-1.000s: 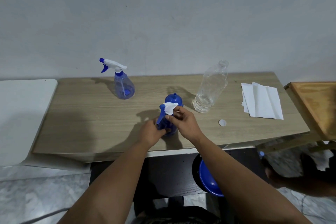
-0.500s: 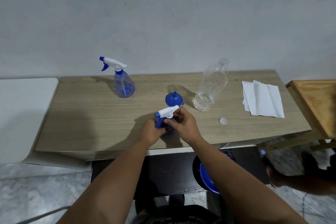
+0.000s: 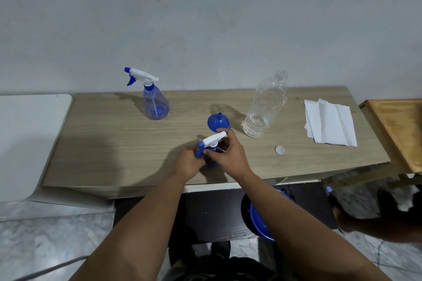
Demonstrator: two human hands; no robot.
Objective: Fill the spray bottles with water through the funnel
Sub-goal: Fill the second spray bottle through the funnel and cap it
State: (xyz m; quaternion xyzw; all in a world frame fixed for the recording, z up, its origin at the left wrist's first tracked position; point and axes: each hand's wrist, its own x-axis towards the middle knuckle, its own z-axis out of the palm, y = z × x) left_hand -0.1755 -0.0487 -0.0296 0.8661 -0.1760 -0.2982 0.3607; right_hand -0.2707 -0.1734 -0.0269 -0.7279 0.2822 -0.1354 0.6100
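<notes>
Near the front of the wooden table [image 3: 114,143], a small blue spray bottle [image 3: 211,162] is gripped by both hands. My left hand [image 3: 187,163] wraps its body, mostly hiding it. My right hand [image 3: 228,155] pinches the collar under its white spray head [image 3: 213,140]. A blue funnel [image 3: 215,122] lies upside down just behind it, spout up. A second blue spray bottle [image 3: 155,102] with its head on stands at the back left. A clear plastic water bottle [image 3: 265,107], uncapped and holding a little water, stands to the right.
A white bottle cap [image 3: 280,150] lies on the table right of my hands. Folded white paper towels [image 3: 328,122] rest at the far right. A wooden tray [image 3: 402,130] adjoins the right edge. A blue basin [image 3: 260,219] sits under the table.
The spray head has turned in my right hand, its nozzle now lower and further left. Both hands and the bottle shifted slightly toward the table's front edge, uncovering the funnel behind.
</notes>
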